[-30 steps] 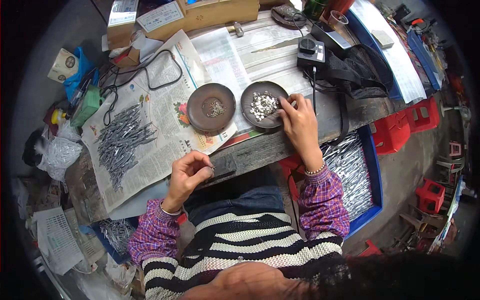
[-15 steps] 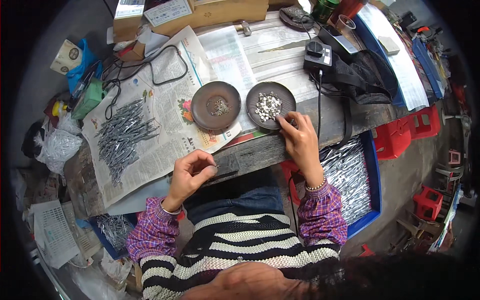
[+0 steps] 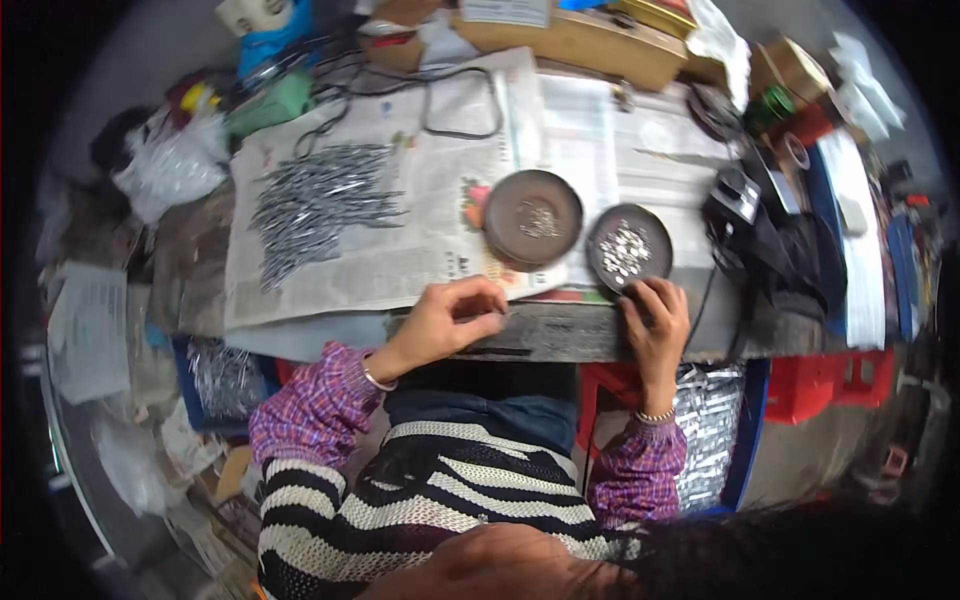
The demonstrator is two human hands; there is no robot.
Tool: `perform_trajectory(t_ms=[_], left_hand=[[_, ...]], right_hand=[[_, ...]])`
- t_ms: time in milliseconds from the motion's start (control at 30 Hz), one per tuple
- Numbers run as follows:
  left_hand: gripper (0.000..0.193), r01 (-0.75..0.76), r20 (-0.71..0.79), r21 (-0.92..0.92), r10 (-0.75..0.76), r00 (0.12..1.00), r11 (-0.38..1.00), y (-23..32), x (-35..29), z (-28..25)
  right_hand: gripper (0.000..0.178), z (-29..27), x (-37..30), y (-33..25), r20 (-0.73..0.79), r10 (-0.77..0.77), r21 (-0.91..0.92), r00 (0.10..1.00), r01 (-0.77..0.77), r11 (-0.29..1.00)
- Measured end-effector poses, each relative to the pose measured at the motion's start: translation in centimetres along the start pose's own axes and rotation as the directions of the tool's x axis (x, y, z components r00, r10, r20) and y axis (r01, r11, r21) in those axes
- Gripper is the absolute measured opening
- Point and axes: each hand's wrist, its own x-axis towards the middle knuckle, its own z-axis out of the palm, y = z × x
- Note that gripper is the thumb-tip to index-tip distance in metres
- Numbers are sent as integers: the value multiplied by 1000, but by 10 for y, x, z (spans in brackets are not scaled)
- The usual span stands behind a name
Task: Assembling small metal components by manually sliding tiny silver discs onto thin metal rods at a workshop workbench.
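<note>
My left hand [image 3: 455,320] hovers at the front edge of the workbench, thumb and fingers curled into a pinch. Whatever sits between those fingertips is too small and blurred to name. At the near rim of a dark round dish [image 3: 663,243] is my right hand [image 3: 657,322], its fingers bent together; their tips hide anything held. Small shiny silver pieces [image 3: 624,252] lie in that dish. To its left, a brown dish [image 3: 507,210] contains a little heap of thin metal pins [image 3: 540,220]. A pile of long grey metal strips [image 3: 325,205] rests on newspaper [image 3: 430,265] farther left.
A black cord [image 3: 465,133] loops over the paper. At the right stand a small black device [image 3: 735,195] and a black bag [image 3: 790,260]. Below the bench are a blue tray of shiny strips [image 3: 712,430] and red stools [image 3: 800,385]. Cardboard boxes [image 3: 580,45] line the back.
The view has turned, so the bench sits straighter and farther right. My right hand remains by the dish of silver pieces; my left hand is still pinched near the bench edge.
</note>
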Motion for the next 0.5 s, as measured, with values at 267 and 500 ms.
perform_trajectory(t_ms=[267,500], left_hand=[[23,-40,47,-92,44,998,995,0,-4,-3],[25,-32,54,-205,44,998,978,-6,-6,1]], right_hand=[[17,6,-11,-22,28,190,314,981,-189,930],[5,33,-37,-78,545,397,686,739,-665,296]])
